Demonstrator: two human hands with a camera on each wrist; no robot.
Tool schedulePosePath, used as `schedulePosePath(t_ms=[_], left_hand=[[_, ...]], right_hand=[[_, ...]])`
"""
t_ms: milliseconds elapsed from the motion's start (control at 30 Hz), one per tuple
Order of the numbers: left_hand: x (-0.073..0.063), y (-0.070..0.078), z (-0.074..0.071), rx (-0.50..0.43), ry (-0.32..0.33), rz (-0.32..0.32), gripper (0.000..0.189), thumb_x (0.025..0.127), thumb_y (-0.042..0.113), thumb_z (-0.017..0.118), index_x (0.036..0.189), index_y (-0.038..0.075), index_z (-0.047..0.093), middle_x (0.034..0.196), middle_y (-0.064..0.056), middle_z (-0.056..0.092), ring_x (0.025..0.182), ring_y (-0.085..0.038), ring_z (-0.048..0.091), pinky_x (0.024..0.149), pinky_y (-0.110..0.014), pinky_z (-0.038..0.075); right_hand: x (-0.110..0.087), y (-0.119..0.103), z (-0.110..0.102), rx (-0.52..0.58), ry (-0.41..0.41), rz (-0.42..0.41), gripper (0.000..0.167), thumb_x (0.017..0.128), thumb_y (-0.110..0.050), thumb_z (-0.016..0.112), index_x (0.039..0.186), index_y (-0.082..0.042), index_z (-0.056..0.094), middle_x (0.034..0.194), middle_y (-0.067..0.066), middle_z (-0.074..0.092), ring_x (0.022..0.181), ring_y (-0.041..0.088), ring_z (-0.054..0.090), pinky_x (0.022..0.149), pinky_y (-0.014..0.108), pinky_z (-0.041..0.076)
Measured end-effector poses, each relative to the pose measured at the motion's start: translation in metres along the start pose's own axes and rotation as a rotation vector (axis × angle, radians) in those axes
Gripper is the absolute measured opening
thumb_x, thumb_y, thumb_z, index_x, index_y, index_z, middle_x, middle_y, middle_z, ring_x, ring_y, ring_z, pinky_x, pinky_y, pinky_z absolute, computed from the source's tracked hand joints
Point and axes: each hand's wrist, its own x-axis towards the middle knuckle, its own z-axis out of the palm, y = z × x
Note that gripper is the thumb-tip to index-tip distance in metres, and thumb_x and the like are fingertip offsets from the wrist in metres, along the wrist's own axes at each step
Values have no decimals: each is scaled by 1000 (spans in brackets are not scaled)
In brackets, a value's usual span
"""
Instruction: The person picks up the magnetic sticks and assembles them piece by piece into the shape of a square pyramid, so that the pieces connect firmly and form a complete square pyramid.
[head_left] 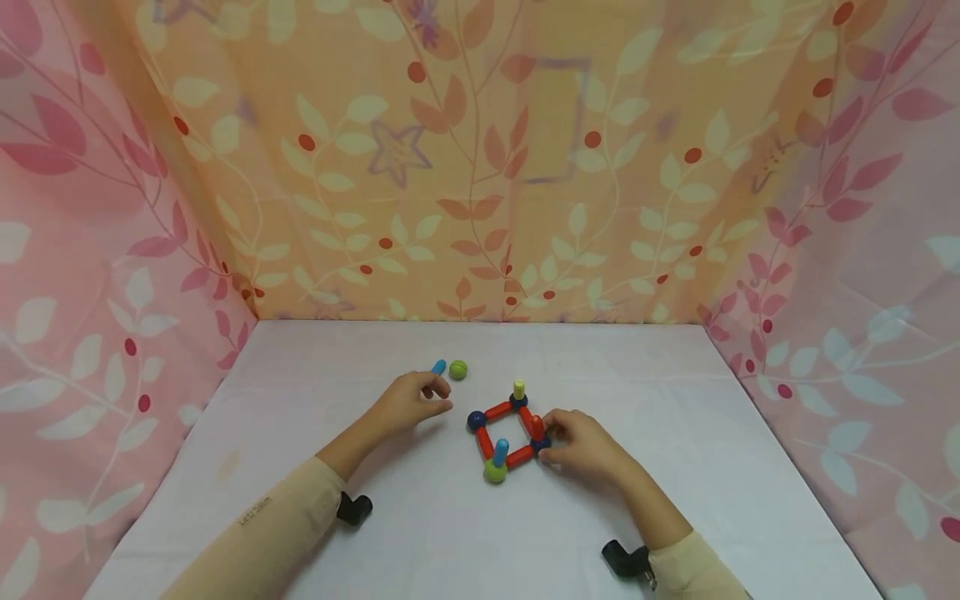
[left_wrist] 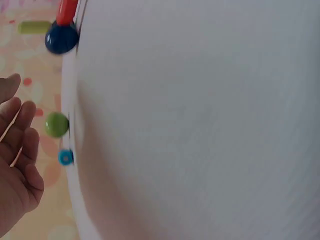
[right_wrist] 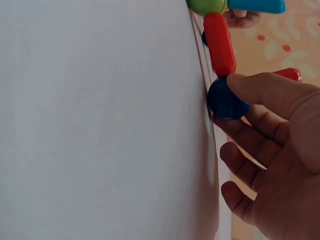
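Observation:
A square frame of red sticks (head_left: 498,411) joined by balls lies on the table. Dark blue balls (head_left: 476,421) form three corners, and a green ball (head_left: 495,472) forms the near one. A light blue stick (head_left: 500,452) stands up from that green ball, a yellow-green stick (head_left: 519,389) from the far corner, and a red stick (head_left: 537,428) from the right corner. My right hand (head_left: 587,447) pinches the right-corner dark blue ball (right_wrist: 227,98) between thumb and fingers. Left of the frame, my left hand (head_left: 411,402) hovers with relaxed fingers, holding nothing.
Beyond my left hand lie a loose green ball (head_left: 458,369) and a loose light blue stick (head_left: 439,367), the stick partly hidden behind the hand. Patterned cloth walls enclose the white table (head_left: 420,542) at the back and both sides.

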Motion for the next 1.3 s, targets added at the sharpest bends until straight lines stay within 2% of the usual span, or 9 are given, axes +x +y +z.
schedulePosePath(t_ms=[133, 267, 433, 533, 667, 833, 967, 1200, 1300], left_hand=[[11, -13, -11, 27, 70, -34, 26, 91, 28, 78, 111, 11, 72, 104, 0, 71, 100, -20, 61, 85, -39, 51], [24, -25, -18, 38, 94, -65, 37, 90, 31, 79, 117, 8, 70, 113, -7, 70, 101, -23, 60, 85, -41, 51], [38, -34, -20, 40, 92, -101, 45, 89, 34, 80, 123, 7, 68, 118, -10, 69, 102, -25, 62, 89, -43, 52], [46, -37, -19, 31, 76, -127, 48, 88, 34, 81, 124, 5, 68, 118, -11, 69, 105, -27, 63, 93, -44, 52], [55, -43, -14, 66, 54, -141, 50, 88, 36, 80, 123, 3, 67, 115, -12, 69, 108, -27, 63, 98, -46, 50], [64, -50, -10, 94, 36, -178, 44, 88, 37, 80, 116, 5, 69, 106, -7, 68, 100, -24, 61, 93, -42, 50], [67, -50, -10, 95, 27, -206, 35, 90, 35, 79, 110, 7, 70, 100, -4, 68, 95, -22, 61, 90, -42, 49], [66, -39, -18, 196, 8, -225, 25, 90, 33, 76, 103, 12, 74, 101, -2, 71, 99, -25, 62, 104, -65, 32], [64, -37, -21, 204, 1, -217, 21, 90, 29, 74, 101, 12, 74, 101, -3, 73, 100, -27, 63, 104, -66, 30]], right_hand=[[6, 8, -6, 13, -47, -29, 32, 81, -21, 86, 108, -23, 70, 99, -9, 65, 98, 17, 56, 91, 42, 46], [10, 16, -11, 20, -75, -65, 33, 81, -19, 85, 110, -22, 70, 101, -10, 67, 101, 18, 57, 94, 44, 45], [16, 21, -16, 19, -97, -92, 34, 83, -18, 84, 114, -20, 70, 105, -9, 68, 104, 19, 58, 96, 45, 45], [18, 23, -18, 17, -108, -75, 34, 84, -20, 84, 115, -21, 70, 107, -8, 67, 105, 19, 57, 97, 46, 45], [21, 24, -21, 45, -123, -42, 32, 85, -22, 84, 114, -25, 70, 109, -5, 65, 105, 20, 55, 95, 46, 46], [27, 30, -23, 63, -150, -37, 31, 87, -24, 83, 115, -26, 71, 111, -4, 64, 105, 20, 55, 94, 43, 46], [31, 32, -27, 66, -160, -46, 33, 87, -23, 83, 117, -26, 71, 112, -5, 66, 105, 19, 55, 95, 43, 46], [34, 32, -34, 101, -174, -54, 34, 87, -18, 82, 119, -20, 72, 115, -2, 68, 107, 21, 57, 97, 44, 46], [34, 32, -35, 125, -181, -50, 35, 88, -17, 82, 120, -18, 71, 118, -1, 68, 110, 21, 57, 99, 46, 46]])
